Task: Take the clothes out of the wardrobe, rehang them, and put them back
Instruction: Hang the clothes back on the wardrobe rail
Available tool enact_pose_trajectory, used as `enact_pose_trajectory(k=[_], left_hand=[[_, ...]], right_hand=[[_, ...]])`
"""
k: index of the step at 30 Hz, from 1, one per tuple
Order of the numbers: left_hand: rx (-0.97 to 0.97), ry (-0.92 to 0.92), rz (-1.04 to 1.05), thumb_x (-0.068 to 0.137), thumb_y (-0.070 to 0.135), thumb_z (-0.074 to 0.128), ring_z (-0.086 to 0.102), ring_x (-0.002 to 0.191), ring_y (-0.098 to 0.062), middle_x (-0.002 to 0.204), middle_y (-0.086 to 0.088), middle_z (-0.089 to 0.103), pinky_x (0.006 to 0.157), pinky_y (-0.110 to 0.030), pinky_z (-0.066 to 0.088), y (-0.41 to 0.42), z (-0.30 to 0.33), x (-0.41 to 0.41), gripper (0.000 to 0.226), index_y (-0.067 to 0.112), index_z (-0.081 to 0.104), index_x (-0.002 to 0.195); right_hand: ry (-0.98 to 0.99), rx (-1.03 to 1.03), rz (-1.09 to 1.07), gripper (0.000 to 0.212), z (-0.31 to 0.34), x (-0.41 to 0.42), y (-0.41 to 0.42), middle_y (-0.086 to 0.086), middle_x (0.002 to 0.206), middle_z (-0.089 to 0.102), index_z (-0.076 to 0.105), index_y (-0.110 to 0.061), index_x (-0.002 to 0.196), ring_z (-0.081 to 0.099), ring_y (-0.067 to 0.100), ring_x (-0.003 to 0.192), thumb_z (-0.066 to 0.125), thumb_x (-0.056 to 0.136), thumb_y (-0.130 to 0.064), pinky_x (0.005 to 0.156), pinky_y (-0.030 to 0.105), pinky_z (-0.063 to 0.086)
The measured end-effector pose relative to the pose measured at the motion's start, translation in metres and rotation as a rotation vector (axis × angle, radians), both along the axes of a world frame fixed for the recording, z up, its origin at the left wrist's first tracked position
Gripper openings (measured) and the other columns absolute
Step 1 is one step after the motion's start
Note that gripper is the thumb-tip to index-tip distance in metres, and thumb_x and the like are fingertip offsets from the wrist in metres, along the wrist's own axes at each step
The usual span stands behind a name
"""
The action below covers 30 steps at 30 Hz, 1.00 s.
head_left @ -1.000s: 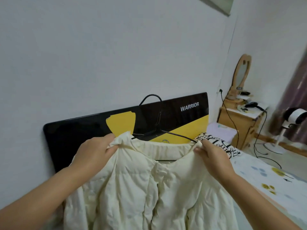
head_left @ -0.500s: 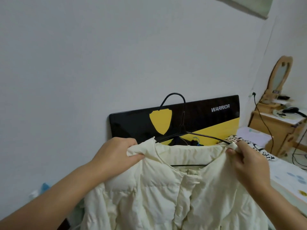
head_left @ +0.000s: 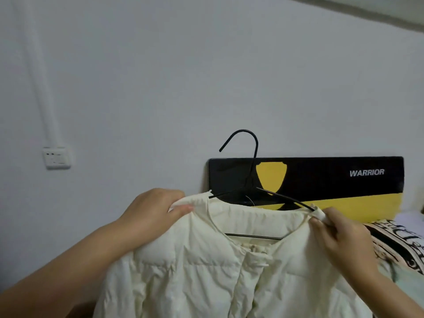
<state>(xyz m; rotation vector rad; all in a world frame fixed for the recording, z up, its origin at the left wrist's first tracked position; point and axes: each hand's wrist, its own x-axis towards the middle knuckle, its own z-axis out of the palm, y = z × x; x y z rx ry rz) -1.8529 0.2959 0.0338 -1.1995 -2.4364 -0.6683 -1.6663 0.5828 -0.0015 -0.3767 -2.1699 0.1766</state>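
In front of the headboard (head_left: 321, 180), a cream padded jacket (head_left: 229, 260) on a black wire hanger (head_left: 253, 187) is held up. Each shoulder is pinched, by the left hand (head_left: 153, 212) and right hand (head_left: 339, 237). Judged light, soft, slippery; best gripped at shoulder seams

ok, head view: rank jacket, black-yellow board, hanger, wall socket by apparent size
1. cream jacket, though it is nearest the camera
2. black-yellow board
3. black hanger, partly hidden in the jacket
4. wall socket
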Motion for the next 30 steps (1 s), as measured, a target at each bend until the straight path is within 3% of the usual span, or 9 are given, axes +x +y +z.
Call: enact_pose_trajectory(k=[4,9,12,14,19,21,23,26,30], left_hand=[[0.065,-0.014,0.162,0.073,0.053,0.036,0.046,0.058,-0.008,0.055,0.003,0.046,0.053,-0.023,0.030,-0.036,-0.007,0.028,0.041,0.015,0.045,0.063],[0.103,-0.070,0.340,0.068,0.058,0.036,0.044,0.054,-0.005,0.052,0.004,0.045,0.053,-0.020,0.030,-0.087,-0.021,0.066,0.037,0.023,0.038,0.057],[0.138,-0.100,0.467,0.076,0.045,0.043,0.043,0.054,-0.006,0.052,0.004,0.044,0.054,-0.021,0.030,-0.116,-0.025,0.099,0.030,0.021,0.039,0.058],[0.146,-0.099,0.569,0.083,0.042,0.046,0.044,0.056,-0.006,0.054,0.005,0.045,0.055,-0.022,0.031,-0.137,-0.027,0.119,0.033,0.018,0.042,0.060],[0.117,-0.114,0.814,0.092,0.027,0.052,0.054,0.077,-0.025,0.071,-0.002,0.057,0.064,-0.033,0.034,-0.195,-0.032,0.153,0.027,0.008,0.053,0.074],[0.107,-0.133,0.883,0.092,0.024,0.052,0.052,0.080,-0.023,0.072,0.004,0.054,0.063,-0.031,0.029,-0.214,-0.029,0.167,0.022,0.016,0.051,0.072],[0.135,-0.122,0.941,0.093,0.021,0.051,0.056,0.092,-0.021,0.091,0.003,0.064,0.071,-0.028,0.036,-0.237,-0.026,0.180,0.012,0.019,0.062,0.091],[0.202,-0.081,0.960,0.092,0.009,0.045,0.056,0.109,-0.016,0.116,0.005,0.063,0.092,-0.028,0.043,-0.268,-0.020,0.195,0.031,0.018,0.062,0.116],[0.139,-0.060,0.964,0.091,0.002,0.041,0.058,0.104,-0.017,0.109,0.004,0.065,0.087,-0.028,0.043,-0.320,-0.019,0.206,0.033,0.016,0.064,0.110]], right_hand=[[-0.111,0.099,0.200,0.032,0.006,-0.001,-0.010,-0.013,0.041,0.017,0.029,-0.038,0.060,0.024,-0.007,0.039,0.054,0.079,-0.038,0.040,0.012,0.015],[-0.223,0.063,0.532,0.042,0.011,-0.002,-0.025,-0.006,0.042,0.028,0.030,-0.023,0.053,0.035,0.009,0.041,0.055,0.080,-0.044,0.043,0.017,0.022],[-0.313,0.015,0.734,0.040,0.017,-0.002,-0.049,-0.005,0.045,0.031,0.037,-0.018,0.062,0.030,0.008,0.041,0.047,0.077,-0.054,0.044,0.019,0.021],[-0.345,-0.045,0.854,0.040,0.018,-0.004,-0.070,-0.006,0.045,0.030,0.039,-0.016,0.061,0.030,0.006,0.042,0.052,0.078,-0.050,0.044,0.020,0.021],[-0.399,-0.322,1.065,0.048,0.021,-0.010,-0.134,-0.006,0.049,0.029,0.033,-0.013,0.050,0.028,0.004,0.046,0.066,0.085,-0.012,0.045,0.018,0.021],[-0.407,-0.393,1.111,0.048,0.022,-0.011,-0.162,-0.007,0.049,0.028,0.032,-0.015,0.049,0.028,0.004,0.045,0.066,0.084,-0.011,0.044,0.018,0.021],[-0.431,-0.444,1.165,0.049,0.023,-0.010,-0.196,-0.008,0.049,0.028,0.034,-0.014,0.049,0.027,0.004,0.046,0.069,0.083,-0.015,0.044,0.018,0.020],[-0.453,-0.507,1.247,0.038,0.022,-0.008,-0.248,-0.007,0.046,0.028,0.037,-0.017,0.047,0.027,0.003,0.044,0.063,0.070,-0.033,0.043,0.016,0.021],[-0.493,-0.618,1.341,0.054,0.018,-0.016,-0.317,-0.008,0.043,0.026,0.033,-0.018,0.041,0.024,0.004,0.040,0.067,0.083,-0.017,0.041,0.015,0.020]])
